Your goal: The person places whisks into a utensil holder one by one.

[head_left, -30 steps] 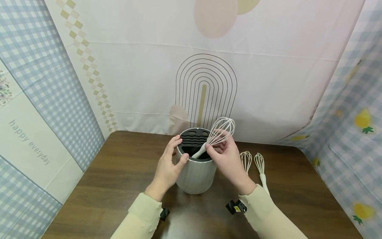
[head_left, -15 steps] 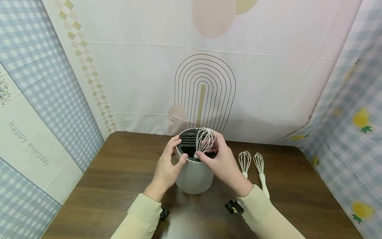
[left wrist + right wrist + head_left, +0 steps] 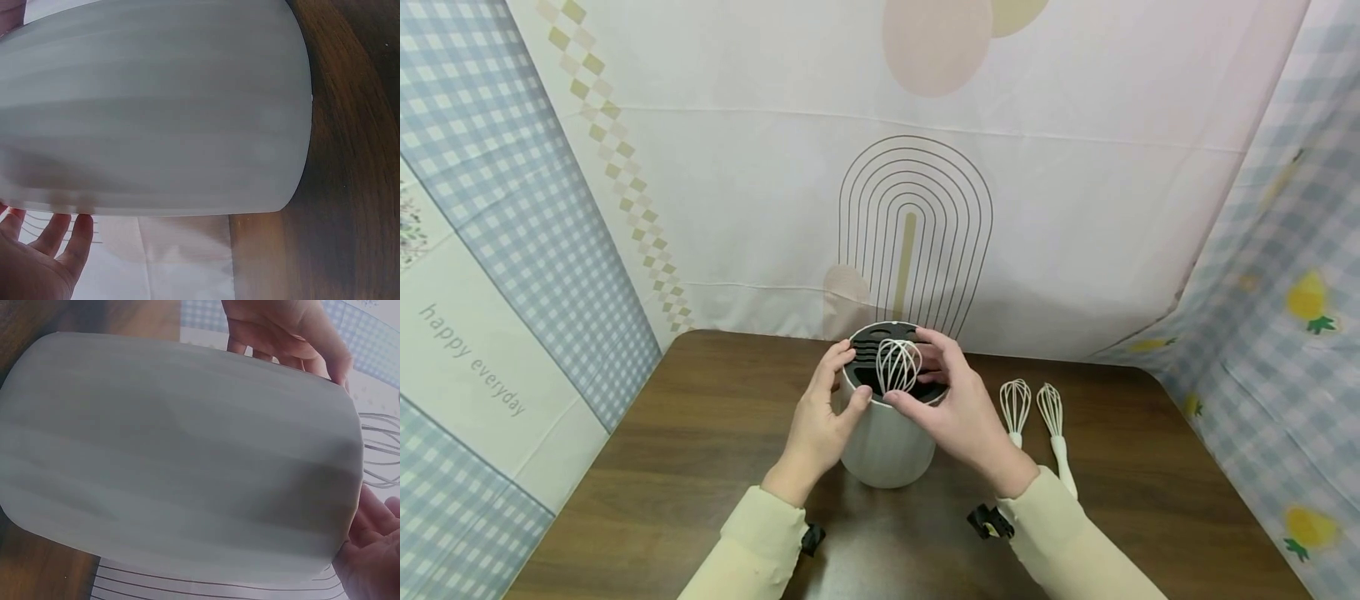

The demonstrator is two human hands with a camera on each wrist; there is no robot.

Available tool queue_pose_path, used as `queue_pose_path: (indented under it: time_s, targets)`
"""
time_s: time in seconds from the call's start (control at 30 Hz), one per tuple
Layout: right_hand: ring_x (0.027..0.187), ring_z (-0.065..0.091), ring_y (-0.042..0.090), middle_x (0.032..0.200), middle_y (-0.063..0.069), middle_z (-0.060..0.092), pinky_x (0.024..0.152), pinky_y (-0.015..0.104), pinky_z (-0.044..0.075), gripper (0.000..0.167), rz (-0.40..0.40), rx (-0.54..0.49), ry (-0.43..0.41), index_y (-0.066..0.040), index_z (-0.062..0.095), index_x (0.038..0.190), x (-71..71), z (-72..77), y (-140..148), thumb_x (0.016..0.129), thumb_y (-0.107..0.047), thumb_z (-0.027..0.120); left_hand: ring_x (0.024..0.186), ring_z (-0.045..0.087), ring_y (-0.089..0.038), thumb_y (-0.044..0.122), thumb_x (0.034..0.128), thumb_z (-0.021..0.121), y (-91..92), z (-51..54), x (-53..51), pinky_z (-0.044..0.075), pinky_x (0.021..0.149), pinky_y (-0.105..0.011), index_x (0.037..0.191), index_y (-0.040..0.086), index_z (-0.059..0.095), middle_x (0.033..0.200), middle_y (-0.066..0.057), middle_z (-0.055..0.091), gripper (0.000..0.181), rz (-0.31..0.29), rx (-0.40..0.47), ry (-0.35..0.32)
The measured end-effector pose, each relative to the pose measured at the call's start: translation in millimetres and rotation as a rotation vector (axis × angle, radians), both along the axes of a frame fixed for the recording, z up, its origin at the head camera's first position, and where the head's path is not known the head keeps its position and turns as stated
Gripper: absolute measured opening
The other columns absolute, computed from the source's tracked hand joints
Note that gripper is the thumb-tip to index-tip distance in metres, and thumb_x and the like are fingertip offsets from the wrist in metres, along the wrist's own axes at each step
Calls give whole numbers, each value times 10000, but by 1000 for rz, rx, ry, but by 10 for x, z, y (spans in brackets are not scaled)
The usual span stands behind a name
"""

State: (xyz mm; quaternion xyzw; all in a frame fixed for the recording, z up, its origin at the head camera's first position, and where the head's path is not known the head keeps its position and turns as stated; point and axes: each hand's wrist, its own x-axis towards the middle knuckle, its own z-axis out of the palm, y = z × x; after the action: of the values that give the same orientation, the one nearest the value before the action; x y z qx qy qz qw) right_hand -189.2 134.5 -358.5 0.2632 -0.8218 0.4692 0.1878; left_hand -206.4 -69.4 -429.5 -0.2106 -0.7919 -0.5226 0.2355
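Note:
A grey-white utensil holder (image 3: pixel 887 450) with a black divided insert (image 3: pixel 880 337) stands upright on the table. My left hand (image 3: pixel 823 425) holds its left side near the rim, thumb in front and fingers farther back. A white whisk (image 3: pixel 898 365) stands head up in the front compartment, its handle hidden inside. Around the whisk head, my right hand (image 3: pixel 958 404) is spread in a loose curve, thumb at the front rim, and its fingers look apart from the wires. In the right wrist view, whisk wires (image 3: pixel 380 450) show beyond the rim, above the right hand (image 3: pixel 375 550).
Two more whisks lie to the right on the brown wooden table (image 3: pixel 700 467): a nearer whisk (image 3: pixel 1015 408), partly hidden by the right arm, and a farther whisk (image 3: pixel 1056 433). A patterned cloth backdrop (image 3: pixel 760 208) stands behind the table.
The whisk has gone from slanting over the rim to standing lower in the front compartment. My right hand moved left with it and its fingers loosened. The left hand stays on the holder.

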Motion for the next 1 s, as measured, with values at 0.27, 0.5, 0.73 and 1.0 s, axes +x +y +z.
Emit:
queue_pose_path:
  time_s: [0.27, 0.5, 0.73, 1.0]
  targets:
    - [1070, 589, 330, 1208, 171, 601, 840, 486, 517, 635, 9, -64, 72, -11, 467, 1326, 169, 255, 98, 779, -17, 789, 1282, 443, -125, 347, 930, 607, 3, 2, -12, 467, 952, -449, 1403, 158, 450, 1507, 34, 374, 533, 2, 9, 17]
    - [1030, 592, 315, 1191, 143, 610, 829, 435, 520, 589, -121, -55, 14, 11, 476, 1311, 186, 233, 459, 800, -15, 768, 1283, 440, -116, 366, 930, 595, 1, 8, -7, 462, 959, -463, 1401, 149, 452, 1504, 42, 376, 538, 1, 8, 25]
    - [1070, 575, 223, 1232, 29, 586, 841, 354, 519, 613, -259, 14, -167, -138, 457, 1368, -1, -320, 972, 855, -303, 748, 1285, 440, -120, 363, 928, 598, -2, 9, -6, 461, 961, -448, 1401, 144, 451, 1506, 36, 374, 542, 1, 10, 26]
    - [1086, 566, 257, 1248, 112, 569, 875, 462, 478, 734, -433, 108, -371, -117, 435, 1383, 24, -771, 1308, 838, -545, 676, 1286, 435, -111, 374, 930, 594, -2, -9, -4, 457, 968, -444, 1408, 160, 445, 1510, 62, 362, 544, 4, 1, 11]
